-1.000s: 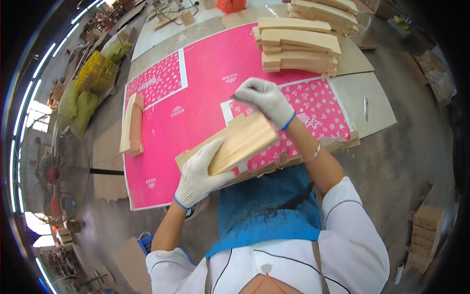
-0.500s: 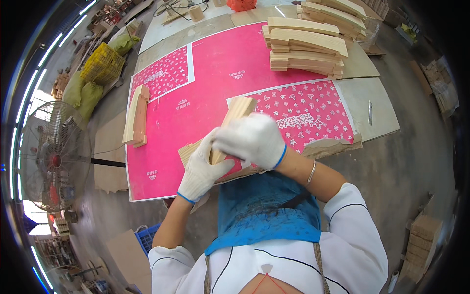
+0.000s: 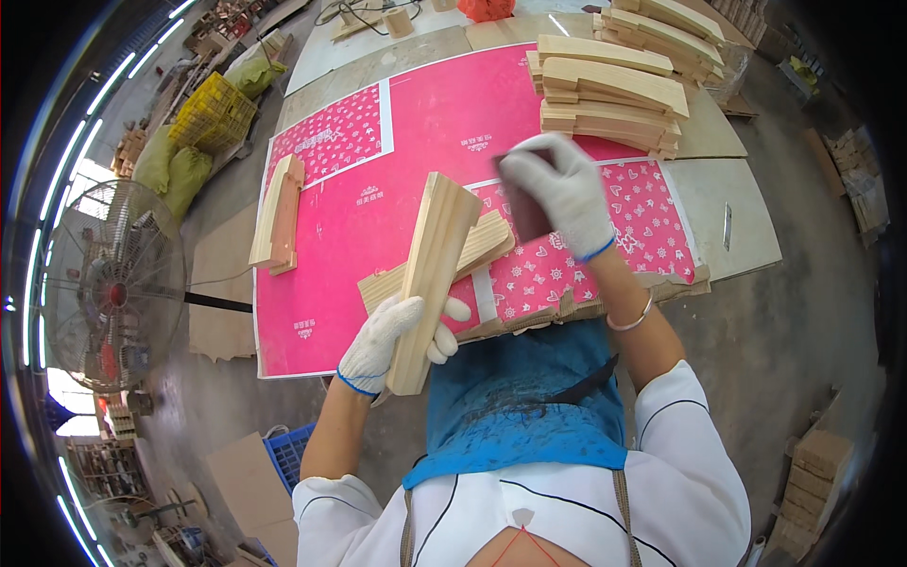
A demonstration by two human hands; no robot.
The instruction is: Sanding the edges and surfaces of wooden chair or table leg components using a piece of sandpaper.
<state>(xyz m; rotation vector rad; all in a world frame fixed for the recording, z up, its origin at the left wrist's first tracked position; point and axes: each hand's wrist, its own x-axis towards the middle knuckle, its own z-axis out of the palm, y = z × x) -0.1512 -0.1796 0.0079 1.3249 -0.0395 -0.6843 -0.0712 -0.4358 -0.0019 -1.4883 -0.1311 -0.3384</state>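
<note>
My left hand (image 3: 384,342), in a white knit glove, is wrapped round the lower part of a pale wooden piece (image 3: 433,253), which is held tilted upright above the table's near edge. Gripped in my gloved right hand (image 3: 570,194) is a dark brown sheet of sandpaper (image 3: 524,205), raised to the right and apart from the wood. Beneath the held piece, another wooden piece (image 3: 488,241) lies slantwise on the pink table cover (image 3: 351,241); its middle is hidden.
Several shaped wooden pieces (image 3: 614,90) are stacked at the far right, with more behind them. Two pieces (image 3: 278,215) lie together at the table's left side. A standing fan (image 3: 115,293) is on the left, near a yellow crate (image 3: 213,111). A thin metallic strip (image 3: 727,227) lies at the right.
My left hand has lifted the wooden piece and turned it more upright. My right hand has moved away from the wood, up and to the right, with the sandpaper now showing.
</note>
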